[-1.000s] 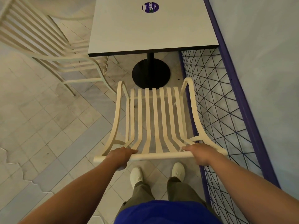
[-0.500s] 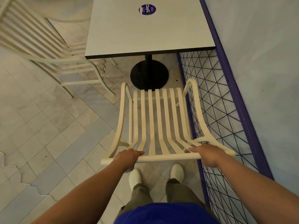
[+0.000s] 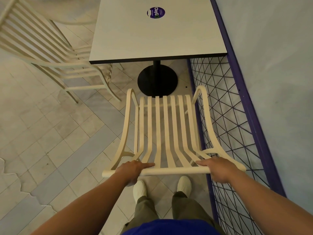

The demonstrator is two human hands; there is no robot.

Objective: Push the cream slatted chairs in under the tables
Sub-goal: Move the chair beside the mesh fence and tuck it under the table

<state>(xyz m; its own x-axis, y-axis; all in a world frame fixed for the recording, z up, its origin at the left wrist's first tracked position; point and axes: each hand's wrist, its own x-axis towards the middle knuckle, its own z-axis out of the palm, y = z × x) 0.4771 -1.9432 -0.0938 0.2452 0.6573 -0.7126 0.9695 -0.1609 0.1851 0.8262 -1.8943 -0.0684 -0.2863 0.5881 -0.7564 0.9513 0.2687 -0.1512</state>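
While hands [image 3: 131, 169] [image 3: 218, 168] grip it, the chair [image 3: 174, 170] stands untucked.

1. Purple wire-mesh fence [image 3: 250, 116] down the right side, criss-cross wires in a chunky purple frame.
2. Pale blue-grey wall [image 3: 279, 65] right behind it.
3. Tiled floor [image 3: 50, 141], light grey with darker bands in a chevron.
4. Round purple sticker [image 3: 156, 12] up top, white lettering.
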